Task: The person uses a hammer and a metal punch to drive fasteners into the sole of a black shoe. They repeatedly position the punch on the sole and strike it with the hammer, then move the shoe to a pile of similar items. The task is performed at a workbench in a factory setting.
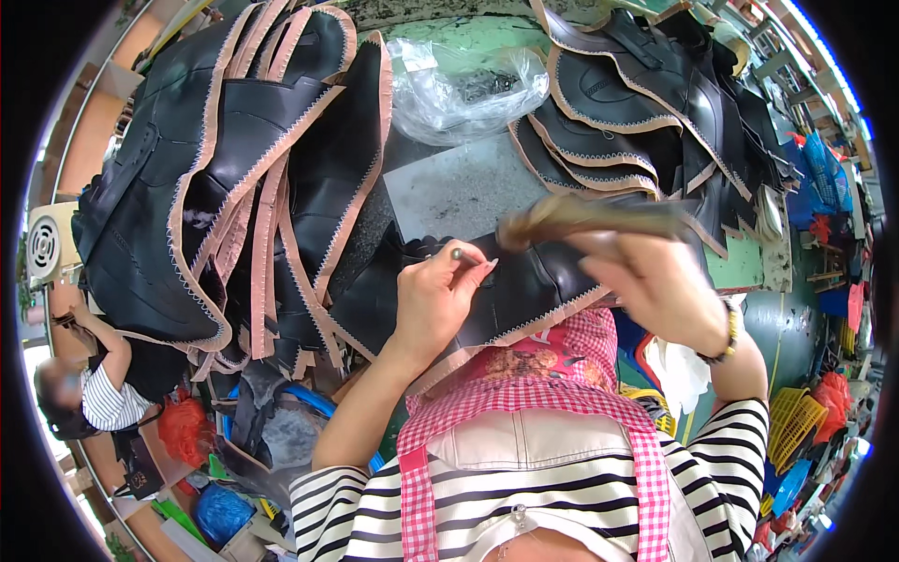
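My left hand [433,298] pinches a slim metal punch [458,254], its round end showing above the fingers. It rests over a black leather piece [506,298] with a pale pink, zigzag-stitched edge, lying in front of me. Just to the right, my right hand [660,286] is closed around a brown hammer [590,221], smeared by motion. The hammer's left end hangs close to the punch, apart from it. Beyond both hands lies a grey board [459,187], scuffed with dark specks.
Large stacks of black leather pieces with pink edges stand at the left [140,206] and right [618,94]. A clear plastic bag [468,94] lies at the back. Another person [112,384] sits at the far left. A yellow basket [794,421] is at the right.
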`<action>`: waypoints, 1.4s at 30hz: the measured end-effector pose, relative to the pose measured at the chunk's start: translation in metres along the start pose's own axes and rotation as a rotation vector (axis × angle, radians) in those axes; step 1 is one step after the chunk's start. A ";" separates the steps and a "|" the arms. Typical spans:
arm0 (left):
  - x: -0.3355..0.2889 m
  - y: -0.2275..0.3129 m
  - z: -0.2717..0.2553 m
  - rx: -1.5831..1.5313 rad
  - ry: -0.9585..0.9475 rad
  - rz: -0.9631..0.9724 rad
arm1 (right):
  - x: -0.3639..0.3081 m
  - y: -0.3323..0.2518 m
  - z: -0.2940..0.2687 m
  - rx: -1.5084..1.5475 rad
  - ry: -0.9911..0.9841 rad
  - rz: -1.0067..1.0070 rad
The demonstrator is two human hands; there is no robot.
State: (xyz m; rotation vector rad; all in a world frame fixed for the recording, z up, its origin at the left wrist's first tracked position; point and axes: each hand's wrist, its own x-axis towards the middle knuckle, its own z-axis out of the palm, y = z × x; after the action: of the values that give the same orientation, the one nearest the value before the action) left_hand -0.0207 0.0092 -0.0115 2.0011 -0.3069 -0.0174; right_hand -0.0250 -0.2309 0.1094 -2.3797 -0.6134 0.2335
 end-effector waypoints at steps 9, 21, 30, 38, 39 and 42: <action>0.003 -0.001 -0.004 -0.147 -0.045 -0.122 | -0.004 0.014 0.014 -0.054 0.023 -0.011; -0.010 -0.010 -0.037 -0.226 -0.038 -0.226 | -0.006 0.021 0.065 -0.070 -0.111 -0.027; -0.007 -0.010 -0.028 -0.142 -0.015 -0.206 | -0.005 0.021 0.064 -0.068 -0.127 -0.011; -0.007 -0.011 -0.028 -0.080 -0.016 -0.159 | -0.005 0.022 0.063 -0.069 -0.127 -0.009; -0.007 -0.011 -0.028 -0.057 -0.022 -0.149 | -0.006 0.022 0.063 -0.068 -0.133 -0.002; -0.007 -0.006 -0.027 0.080 -0.030 -0.060 | -0.005 0.019 0.056 -0.017 -0.091 -0.022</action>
State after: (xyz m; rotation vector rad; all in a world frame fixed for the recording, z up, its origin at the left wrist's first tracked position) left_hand -0.0218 0.0372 -0.0053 2.0902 -0.2701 -0.0749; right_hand -0.0400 -0.2151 0.0542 -2.3879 -0.6857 0.3303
